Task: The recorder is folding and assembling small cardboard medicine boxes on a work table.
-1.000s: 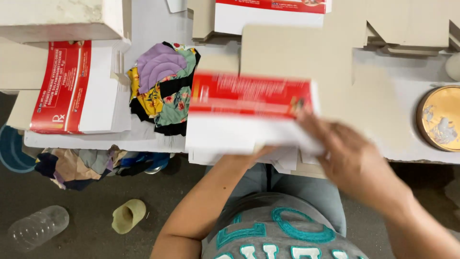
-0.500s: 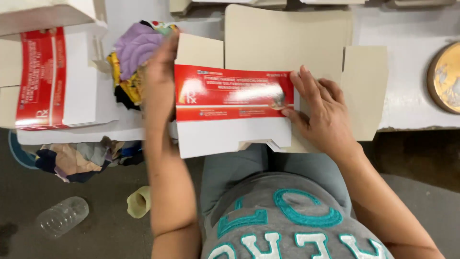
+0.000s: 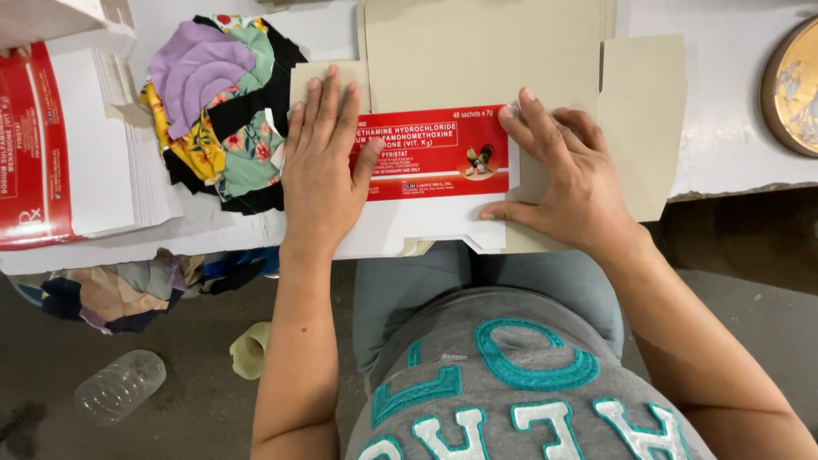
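Both my hands lie flat and open mid-frame: left hand (image 3: pixel 322 175) and right hand (image 3: pixel 564 183) pressing the red-and-white carton flat (image 3: pixel 434 166), gripping nothing.

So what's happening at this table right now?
A person is working a flat cardboard carton on a white table. The left hand lies flat on the red printed panel, and the right hand presses its other end. A pile of colourful cloth and a stack of flat cartons lie alongside.
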